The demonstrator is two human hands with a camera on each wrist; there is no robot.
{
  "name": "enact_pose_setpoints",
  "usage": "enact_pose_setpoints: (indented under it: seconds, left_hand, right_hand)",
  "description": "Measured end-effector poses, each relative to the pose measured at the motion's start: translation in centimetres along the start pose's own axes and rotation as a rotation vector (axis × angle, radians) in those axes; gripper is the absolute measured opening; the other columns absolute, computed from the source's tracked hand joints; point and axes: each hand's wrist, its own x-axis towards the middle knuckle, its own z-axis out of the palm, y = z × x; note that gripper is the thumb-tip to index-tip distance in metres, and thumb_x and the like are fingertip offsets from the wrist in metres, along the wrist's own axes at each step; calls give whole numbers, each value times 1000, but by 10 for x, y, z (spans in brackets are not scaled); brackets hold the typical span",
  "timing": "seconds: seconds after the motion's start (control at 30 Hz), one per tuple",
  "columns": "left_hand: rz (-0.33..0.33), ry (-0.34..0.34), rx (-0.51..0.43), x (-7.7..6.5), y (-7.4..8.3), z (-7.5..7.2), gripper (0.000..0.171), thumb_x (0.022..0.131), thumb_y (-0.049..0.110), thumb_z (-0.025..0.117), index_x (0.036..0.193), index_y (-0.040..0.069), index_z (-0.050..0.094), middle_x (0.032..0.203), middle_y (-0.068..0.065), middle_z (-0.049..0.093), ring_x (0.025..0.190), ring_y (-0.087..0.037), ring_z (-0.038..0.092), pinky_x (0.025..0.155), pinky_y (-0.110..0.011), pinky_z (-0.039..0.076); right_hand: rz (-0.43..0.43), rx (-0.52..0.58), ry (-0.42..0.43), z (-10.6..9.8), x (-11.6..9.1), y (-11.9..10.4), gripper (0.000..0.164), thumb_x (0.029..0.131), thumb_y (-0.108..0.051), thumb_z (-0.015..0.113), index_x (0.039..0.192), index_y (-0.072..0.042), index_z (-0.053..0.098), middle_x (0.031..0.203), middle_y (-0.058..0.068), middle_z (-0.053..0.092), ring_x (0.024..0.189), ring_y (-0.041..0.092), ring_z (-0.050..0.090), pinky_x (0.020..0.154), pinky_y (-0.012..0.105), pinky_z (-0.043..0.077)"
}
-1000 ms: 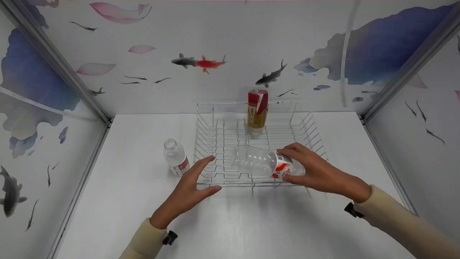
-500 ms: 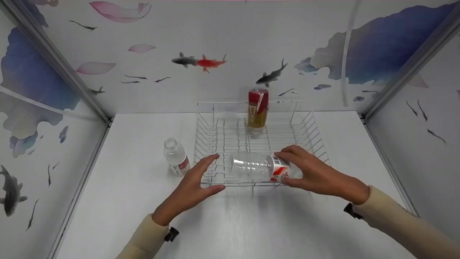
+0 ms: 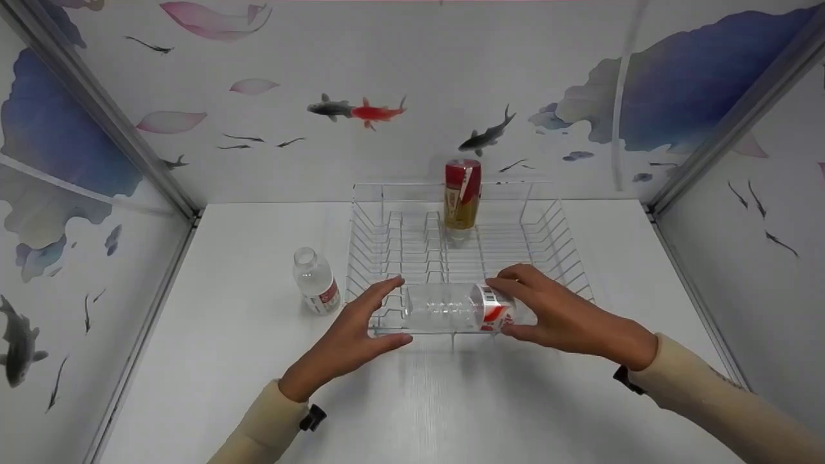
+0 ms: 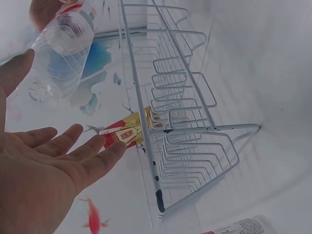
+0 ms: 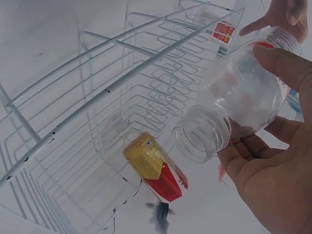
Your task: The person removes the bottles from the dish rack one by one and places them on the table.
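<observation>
My right hand point(image 3: 567, 316) grips a clear plastic bottle point(image 3: 445, 306) near its mouth end, around the red and white label. The bottle lies sideways above the front of the white wire dish rack point(image 3: 406, 333), its base pointing left. In the right wrist view its uncapped mouth point(image 5: 195, 139) shows. My left hand point(image 3: 354, 328) is spread beside the base of the bottle, thumb and fingers apart, holding nothing. At the back of the rack stands a red and gold can point(image 3: 462, 193). A second clear bottle point(image 3: 316, 280), also uncapped, stands on the table left of the rack.
The rack sits on a white table point(image 3: 245, 258) against a back wall point(image 3: 271, 167) printed with fish and petals. Side walls with metal corner strips point(image 3: 155, 174) close in the table left and right.
My right hand has brought the bottle slightly toward me and levelled it. My left hand has moved a little right, closer to its base. The can and second bottle stay put.
</observation>
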Motion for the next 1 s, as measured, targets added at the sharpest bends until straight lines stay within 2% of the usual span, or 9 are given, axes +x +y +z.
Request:
enact_pose_setpoints:
  seconds: [0.17, 0.43, 0.67, 0.83, 1.0]
  left_hand:
    - [-13, -24, -1, 3, 3, 2, 90, 97, 33, 88, 171, 21, 39, 174, 0, 41, 162, -21, 37, 130, -54, 38]
    - [7, -62, 8, 10, 5, 5, 90, 96, 36, 88, 169, 18, 39, 169, -2, 47, 159, -21, 41, 127, -52, 42]
    - [8, -94, -27, 19, 11, 9, 90, 93, 32, 92, 166, 16, 43, 167, -2, 50, 157, -23, 44, 126, -55, 43]
    - [-2, -111, -40, 24, 13, 14, 89, 91, 33, 93, 164, 16, 45, 163, -5, 54, 148, -23, 51, 123, -55, 46]
    - [-6, -134, -36, 28, 12, 20, 87, 89, 35, 95, 162, 20, 49, 158, 0, 56, 134, -23, 56, 116, -56, 51]
  right_hand:
    - [-8, -21, -15, 1, 1, -2, 78, 91, -19, 94, 157, -8, 56, 151, 11, 55, 132, 27, 60, 107, 46, 61]
    - [-16, -38, -18, 1, 2, -5, 80, 90, -17, 95, 159, -10, 55, 152, 12, 54, 131, 28, 60, 106, 45, 62]
    - [-25, -62, -30, 1, 2, -6, 78, 92, -19, 93, 160, -12, 54, 153, 11, 54, 133, 27, 60, 108, 45, 61]
    - [-61, -82, -23, 3, 2, -7, 79, 92, -19, 94, 159, -12, 54, 152, 10, 55, 134, 25, 59, 108, 43, 61]
    - [-65, -88, -20, 3, 2, -9, 76, 92, -19, 93, 157, -12, 56, 150, 10, 56, 132, 24, 60, 106, 42, 62]
